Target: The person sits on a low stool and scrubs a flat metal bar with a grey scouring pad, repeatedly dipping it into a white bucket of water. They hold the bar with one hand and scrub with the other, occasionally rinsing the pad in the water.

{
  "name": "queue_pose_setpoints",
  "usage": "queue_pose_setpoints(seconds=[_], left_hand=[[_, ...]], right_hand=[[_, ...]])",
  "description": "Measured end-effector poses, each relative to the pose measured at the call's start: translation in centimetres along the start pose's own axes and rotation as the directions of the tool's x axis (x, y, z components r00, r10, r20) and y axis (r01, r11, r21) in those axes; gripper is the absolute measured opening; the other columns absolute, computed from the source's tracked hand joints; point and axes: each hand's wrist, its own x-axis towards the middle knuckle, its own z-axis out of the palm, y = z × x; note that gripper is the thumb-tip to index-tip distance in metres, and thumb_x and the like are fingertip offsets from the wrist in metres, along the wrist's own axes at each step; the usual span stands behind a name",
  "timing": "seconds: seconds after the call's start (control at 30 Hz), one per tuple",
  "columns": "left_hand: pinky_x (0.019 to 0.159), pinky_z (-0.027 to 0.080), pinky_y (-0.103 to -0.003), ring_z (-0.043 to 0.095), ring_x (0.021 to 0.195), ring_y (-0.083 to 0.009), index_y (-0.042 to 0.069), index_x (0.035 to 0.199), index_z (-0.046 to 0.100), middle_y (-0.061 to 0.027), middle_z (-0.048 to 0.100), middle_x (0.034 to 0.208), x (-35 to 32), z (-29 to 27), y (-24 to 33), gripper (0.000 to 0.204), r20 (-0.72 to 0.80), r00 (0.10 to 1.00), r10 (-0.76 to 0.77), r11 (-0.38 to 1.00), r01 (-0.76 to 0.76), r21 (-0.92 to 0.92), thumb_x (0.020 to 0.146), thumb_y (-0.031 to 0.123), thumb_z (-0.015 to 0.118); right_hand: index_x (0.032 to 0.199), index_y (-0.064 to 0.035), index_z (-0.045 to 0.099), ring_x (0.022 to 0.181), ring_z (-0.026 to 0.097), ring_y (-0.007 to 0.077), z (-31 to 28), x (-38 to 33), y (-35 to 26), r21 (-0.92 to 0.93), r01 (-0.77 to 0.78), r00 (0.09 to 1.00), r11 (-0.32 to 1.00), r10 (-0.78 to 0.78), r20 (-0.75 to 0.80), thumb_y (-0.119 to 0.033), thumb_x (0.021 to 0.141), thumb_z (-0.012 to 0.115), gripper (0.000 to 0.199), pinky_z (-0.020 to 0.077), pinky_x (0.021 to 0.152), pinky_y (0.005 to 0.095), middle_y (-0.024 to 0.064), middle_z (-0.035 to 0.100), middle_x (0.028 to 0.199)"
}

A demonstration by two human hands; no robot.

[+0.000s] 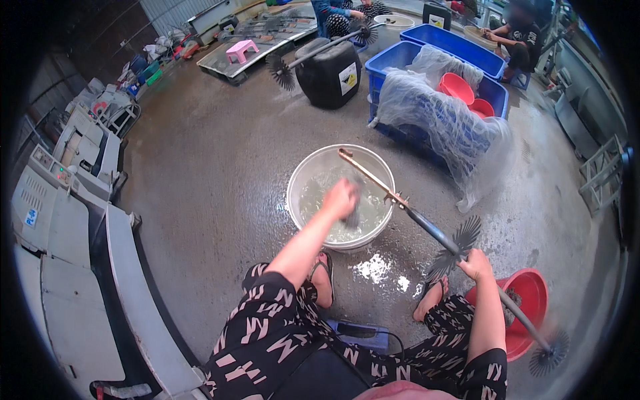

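My left hand is closed over a white bucket of cloudy water, gripping a dark bristly piece smeared by motion. My right hand is wrapped round a long metal rod, which slants from the bucket's far rim down to the right. The rod's far end is rusty and notched. One black spiky disc sits on the rod beside my right hand; another spiky disc is at the near end. Below the rod, a red bucket holds dark bits that I cannot make out.
A blue tub draped with netting holds red bowls. Left of it, a similar rod with spiky discs lies across a black jerrycan. Grey machines line the left side. Two people work at the back. The floor is wet.
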Motion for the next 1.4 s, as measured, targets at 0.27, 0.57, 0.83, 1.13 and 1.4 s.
queue_pose_setpoints(seconds=[0.27,0.57,0.83,1.13,1.4], left_hand=[[0.093,0.045,-0.04,0.057,0.11,-0.0333,0.009,0.112,0.065,-0.0179,0.058,0.115,5.5,-6.6,-0.8,0.041,-0.409,0.911,-0.05,0.945,-0.089,-0.314,0.08,0.034,0.068],[0.095,0.046,-0.039,0.06,0.109,-0.0332,0.007,0.12,0.061,-0.0206,0.063,0.115,10.7,-4.9,-0.4,0.063,-0.059,0.957,-0.283,0.936,0.263,-0.233,0.068,0.04,0.075],[0.09,0.047,-0.035,0.062,0.103,-0.025,0.001,0.115,0.063,-0.0163,0.066,0.112,2.2,-6.9,0.6,0.049,-0.046,0.901,-0.432,0.689,0.297,-0.661,0.076,0.029,0.074],[0.098,0.046,-0.04,0.057,0.114,-0.0347,0.008,0.128,0.054,-0.0218,0.061,0.119,1.2,2.4,-8.4,0.054,0.343,0.84,-0.421,0.896,0.327,0.299,0.075,0.016,0.063],[0.085,0.05,-0.037,0.064,0.095,-0.0238,0.007,0.116,0.064,-0.0126,0.068,0.106,1.0,-0.5,-7.9,0.05,0.466,0.818,-0.337,0.818,0.5,-0.285,0.07,0.022,0.077]], right_hand=[[0.077,0.004,0.067,0.082,0.063,0.043,0.9,0.4,1.2,0.005,0.052,0.999,0.999,-0.052,-0.009,-0.047,0.064,0.059,0.053,0.0508,0.076,0.0488,0.0276,0.064,0.082],[0.078,0.0039,0.067,0.081,0.062,0.0436,0.3,-0.2,0.2,0.038,0.059,0.998,0.998,-0.06,0.02,-0.047,0.062,0.06,0.054,0.0503,0.072,0.0491,0.0287,0.063,0.082],[0.088,-0.0067,0.072,0.091,0.065,0.0365,1.8,-2.1,3.4,-0.023,-0.039,0.977,0.999,0.043,0.209,-0.055,0.067,0.06,0.054,0.0503,0.079,0.0456,0.0214,0.068,0.089],[0.087,-0.0042,0.071,0.088,0.064,0.0401,2.4,-3.7,2.1,-0.069,0.002,1.0,0.998,-0.002,0.003,-0.052,0.066,0.061,0.053,0.0503,0.078,0.0474,0.0242,0.066,0.087],[0.076,0.0,0.069,0.082,0.063,0.0427,3.5,-2.5,3.4,-0.067,0.018,0.999,0.998,-0.02,-0.041,-0.05,0.066,0.061,0.051,0.05,0.075,0.0484,0.0266,0.064,0.081]])
